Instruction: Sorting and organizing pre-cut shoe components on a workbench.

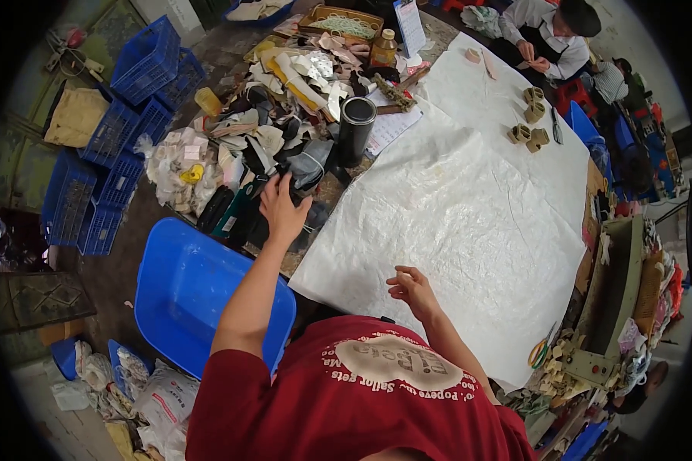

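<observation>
My left hand (284,211) is spread with its fingers apart over the heap at the table's left. Just beyond its fingertips lies a grey plastic-wrapped bundle (309,163); whether they touch cannot be made out. Dark items, among them a black pouch (217,207), lie beside this hand. My right hand (414,290) hovers above the near part of a wrinkled white sheet (454,207), its fingers slightly bent and nothing visible in them. A tall black can (357,131) stands upright past the left hand.
A blue tub (192,284) sits below my left forearm. Scraps (269,142) pile up at left, near stacked blue crates (119,154). Small brown pieces (532,111), a dark tool (557,127) and scissors (542,349) lie on the sheet. A co-worker (550,46) sits at far right.
</observation>
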Demonstrator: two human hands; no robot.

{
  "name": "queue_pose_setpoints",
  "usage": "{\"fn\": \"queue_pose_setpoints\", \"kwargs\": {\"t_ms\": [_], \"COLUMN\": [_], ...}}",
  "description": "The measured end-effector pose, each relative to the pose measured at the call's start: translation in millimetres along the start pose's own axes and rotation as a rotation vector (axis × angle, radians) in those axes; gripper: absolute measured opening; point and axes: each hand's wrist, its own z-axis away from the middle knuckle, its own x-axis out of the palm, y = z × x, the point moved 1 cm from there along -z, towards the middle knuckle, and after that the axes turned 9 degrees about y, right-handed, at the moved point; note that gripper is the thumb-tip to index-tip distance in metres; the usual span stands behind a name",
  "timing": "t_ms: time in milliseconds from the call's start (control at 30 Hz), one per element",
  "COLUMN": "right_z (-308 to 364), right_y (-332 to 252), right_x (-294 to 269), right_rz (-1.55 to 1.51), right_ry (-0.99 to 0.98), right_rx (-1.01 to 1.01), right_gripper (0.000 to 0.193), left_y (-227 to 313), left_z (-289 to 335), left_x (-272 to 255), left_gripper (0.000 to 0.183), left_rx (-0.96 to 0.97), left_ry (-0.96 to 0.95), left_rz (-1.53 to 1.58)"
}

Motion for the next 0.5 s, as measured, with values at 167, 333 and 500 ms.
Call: {"fn": "queue_pose_setpoints", "kwargs": {"t_ms": [167, 333, 500], "right_z": [-3, -9, -11], "right_y": [14, 13, 5], "right_x": [2, -5, -21], "right_rz": [0.109, 0.122, 0.092], "right_ry": [0.027, 0.047, 0.13], "right_rx": [0.06, 0.04, -0.007], "right_gripper": [0.039, 0.041, 0.04], "left_y": [38, 29, 10], "left_z": [-43, -72, -82], "left_x": [8, 32, -4], "left_gripper": [0.076, 0.081, 0.065], "left_rx": [0.155, 0.023, -0.271], "left_ry": [0.018, -0.196, -0.018], "left_rz": [-0.147, -0.36, 0.299]}}
